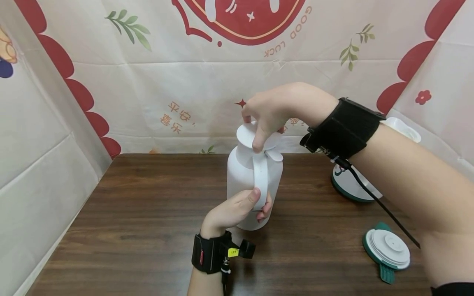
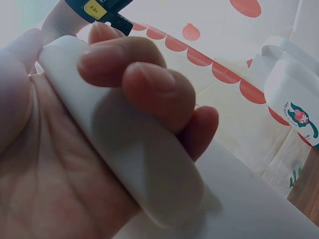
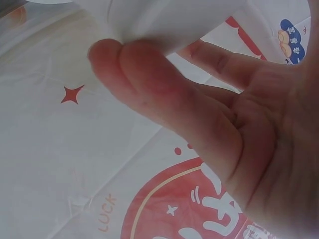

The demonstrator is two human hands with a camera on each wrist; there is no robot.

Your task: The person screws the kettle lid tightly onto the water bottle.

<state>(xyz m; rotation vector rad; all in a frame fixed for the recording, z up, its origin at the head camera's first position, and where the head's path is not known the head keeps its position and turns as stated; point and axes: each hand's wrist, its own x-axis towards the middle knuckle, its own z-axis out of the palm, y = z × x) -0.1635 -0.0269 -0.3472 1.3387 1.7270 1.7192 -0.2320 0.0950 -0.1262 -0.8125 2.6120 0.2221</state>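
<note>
A white insulated jug [image 1: 240, 174] stands upright on the wooden table near its far edge. My left hand [image 1: 235, 207] grips the jug's handle [image 1: 261, 172], thumb along one side. Close up in the left wrist view, the fingers [image 2: 157, 92] curl round that handle. Over the top, my right hand [image 1: 277, 107] holds the round white lid [image 1: 246, 134] by its rim, thumb on the near side and fingers beyond. The lid sits at the jug's mouth; whether it is loose cannot be seen. In the right wrist view, the thumb and fingers touch a white surface.
A white container with a green base [image 1: 357, 187] stands at the right, partly behind my right forearm. Nearer lies a round white and green lid [image 1: 388, 248] with a green tab. A printed cloth [image 1: 148, 94] hangs behind the brown tabletop [image 1: 148, 222].
</note>
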